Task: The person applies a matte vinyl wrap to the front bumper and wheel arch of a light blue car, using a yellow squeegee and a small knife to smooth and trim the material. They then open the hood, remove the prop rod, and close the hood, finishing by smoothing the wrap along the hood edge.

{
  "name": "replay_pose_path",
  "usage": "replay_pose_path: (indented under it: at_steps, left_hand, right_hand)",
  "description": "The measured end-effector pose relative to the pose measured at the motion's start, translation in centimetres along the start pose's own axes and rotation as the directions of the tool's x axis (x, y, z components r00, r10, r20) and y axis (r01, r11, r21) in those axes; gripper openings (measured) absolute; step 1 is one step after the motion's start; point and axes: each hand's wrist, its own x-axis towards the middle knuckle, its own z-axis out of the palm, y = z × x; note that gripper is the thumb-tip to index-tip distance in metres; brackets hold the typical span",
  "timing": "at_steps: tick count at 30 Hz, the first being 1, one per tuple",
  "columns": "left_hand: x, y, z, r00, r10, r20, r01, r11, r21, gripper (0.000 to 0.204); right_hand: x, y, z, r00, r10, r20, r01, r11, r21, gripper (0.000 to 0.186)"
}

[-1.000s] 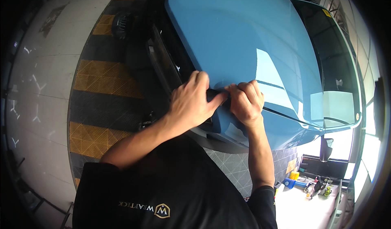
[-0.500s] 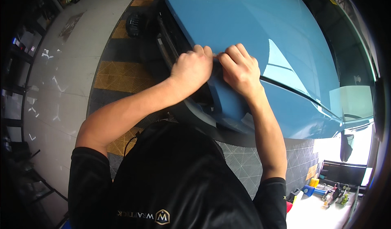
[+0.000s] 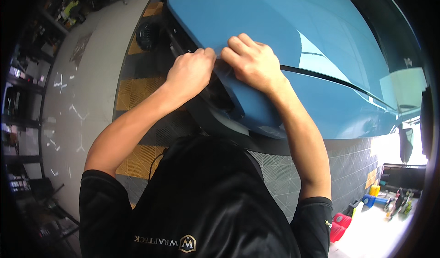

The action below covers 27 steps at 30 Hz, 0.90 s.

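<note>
The blue car (image 3: 256,10) stands before me, its front corner under my hands. My left hand (image 3: 191,70) is closed, fingertips pinched together by the dark front trim and lamp area (image 3: 220,93). Right beside it, my right hand (image 3: 253,63) is also closed, knuckles up, over the hood's front edge. The fingertips of both hands nearly meet. Whatever they pinch is too small or too hidden to make out. Below them, the blue front corner panel (image 3: 256,109) curves down to the dark wheel arch.
Dark and yellow grid floor tiles (image 3: 133,95) lie beside the car, with a pale tiled floor (image 3: 87,97) farther left. Shelving lines the left side. A small round black object (image 3: 145,35) sits near the car's front. Red cases (image 3: 338,228) and tools lie at lower right.
Both hands have shifted left along the car's front edge, staying close together and closed. The whole view has also moved a little.
</note>
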Motion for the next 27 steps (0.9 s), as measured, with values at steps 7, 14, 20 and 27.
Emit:
replay_pose_path:
  at_steps: [7,14,20,27]
  left_hand:
    - [1.7,-2.8,-2.1,0.972,0.210,0.109,-0.198,0.973,-0.115,0.026]
    - [0.6,-0.8,-1.1,0.990,-0.095,0.100,0.119,0.953,-0.278,0.040]
    - [-0.1,-0.3,1.5,0.992,-0.104,-0.065,0.082,0.958,-0.275,0.031]
    - [0.5,-0.4,0.8,0.999,0.031,-0.040,-0.036,0.991,-0.132,0.031]
  right_hand:
    - [-0.1,-0.5,0.3,1.000,0.028,0.008,-0.027,0.994,-0.104,0.014]
    - [-0.1,-0.7,0.4,0.996,0.075,-0.044,-0.081,0.986,-0.144,0.018]
    - [-0.3,-0.6,-0.4,0.999,0.048,-0.007,-0.049,0.990,-0.136,0.019]
    - [-0.4,-0.5,-0.4,0.998,0.063,0.007,-0.062,0.992,-0.108,0.022]
